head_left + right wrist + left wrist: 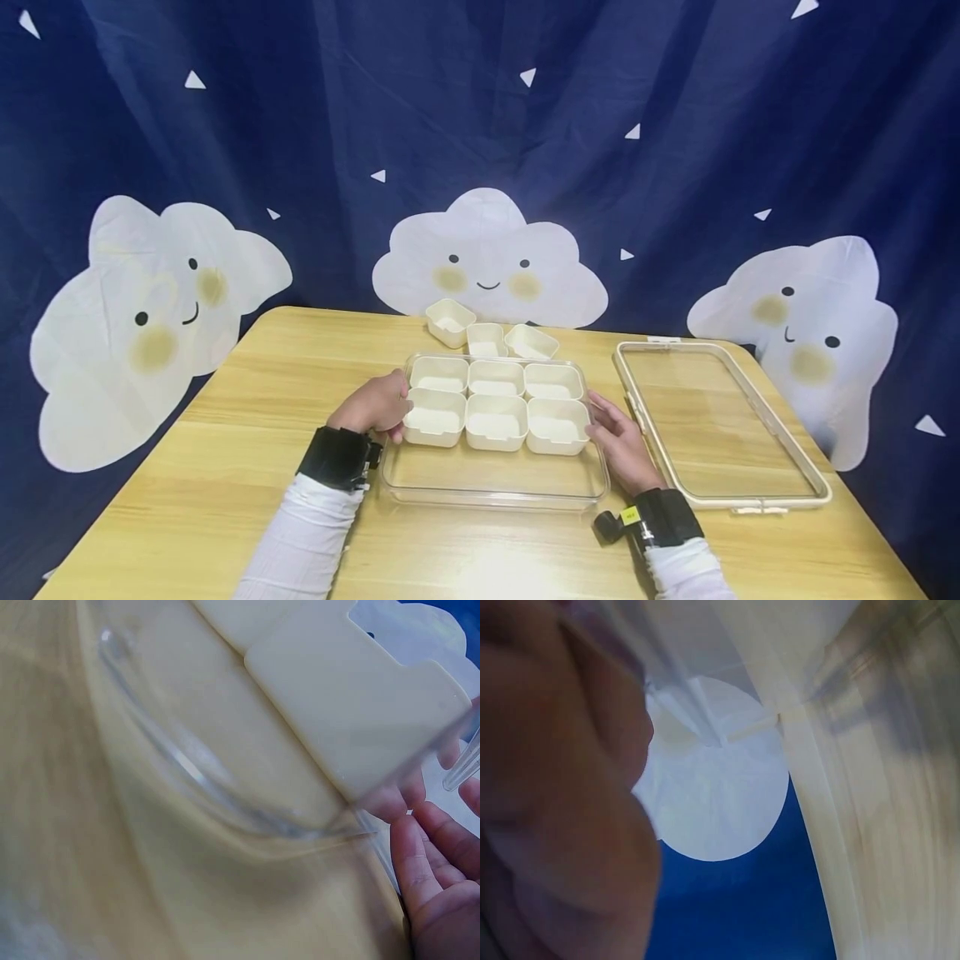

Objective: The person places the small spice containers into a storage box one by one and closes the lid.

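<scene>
Six cream compartment cups [497, 422] stand in two rows inside a clear rectangular box [495, 498]. They fill its far part, leaving a strip of bare base at the near side. My left hand [372, 407] grips the box's left side with curled fingers. On the opposite side, my right hand [622, 442] holds the wall between thumb and fingers. The right wrist view shows the fingers [442, 855] close against the clear wall, beside a cream cup [352, 697]. Blur in the left wrist view hides where the left fingertips [637, 742] touch.
Three loose cream cups [486, 340] stand just beyond the box, near the table's back edge. A clear lid with a cream frame [750, 502] lies to the right. The wooden table [187, 500] meets a blue cloud-print curtain [480, 100] behind.
</scene>
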`<state>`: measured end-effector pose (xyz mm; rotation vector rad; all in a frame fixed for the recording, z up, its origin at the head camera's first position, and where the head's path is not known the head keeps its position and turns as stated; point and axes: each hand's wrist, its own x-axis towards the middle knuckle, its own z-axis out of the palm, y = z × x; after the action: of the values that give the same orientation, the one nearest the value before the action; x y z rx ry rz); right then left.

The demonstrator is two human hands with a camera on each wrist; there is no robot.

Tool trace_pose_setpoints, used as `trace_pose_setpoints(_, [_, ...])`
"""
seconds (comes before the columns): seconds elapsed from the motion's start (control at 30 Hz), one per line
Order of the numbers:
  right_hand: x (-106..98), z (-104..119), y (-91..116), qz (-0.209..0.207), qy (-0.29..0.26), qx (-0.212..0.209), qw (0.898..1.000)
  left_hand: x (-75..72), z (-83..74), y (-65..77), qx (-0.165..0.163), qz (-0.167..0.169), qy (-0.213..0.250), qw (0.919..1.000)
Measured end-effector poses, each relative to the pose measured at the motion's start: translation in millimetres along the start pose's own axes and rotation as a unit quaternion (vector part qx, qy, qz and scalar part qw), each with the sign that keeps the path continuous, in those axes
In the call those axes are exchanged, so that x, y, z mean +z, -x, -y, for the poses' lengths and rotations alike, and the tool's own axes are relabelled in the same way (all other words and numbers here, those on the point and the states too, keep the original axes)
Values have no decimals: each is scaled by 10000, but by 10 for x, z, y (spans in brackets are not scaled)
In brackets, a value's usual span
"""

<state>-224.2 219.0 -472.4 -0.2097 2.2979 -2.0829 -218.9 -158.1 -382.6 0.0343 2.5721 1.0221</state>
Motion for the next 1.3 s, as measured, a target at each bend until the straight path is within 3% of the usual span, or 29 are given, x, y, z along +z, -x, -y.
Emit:
trace_pose_setpoints(0.23, [-7, -9, 4, -14, 19, 12, 10000, -5, -27, 36, 56, -20, 97, 9999])
trace_pose_setpoints(0.77, [-19, -4, 21, 27, 74, 129, 9999, -11, -88, 94, 61, -113, -344, 9993])
trace_pose_setpoints(1.3, [-14, 0, 38, 39, -13, 66, 10000, -17, -101, 159, 180, -290, -361, 9988])
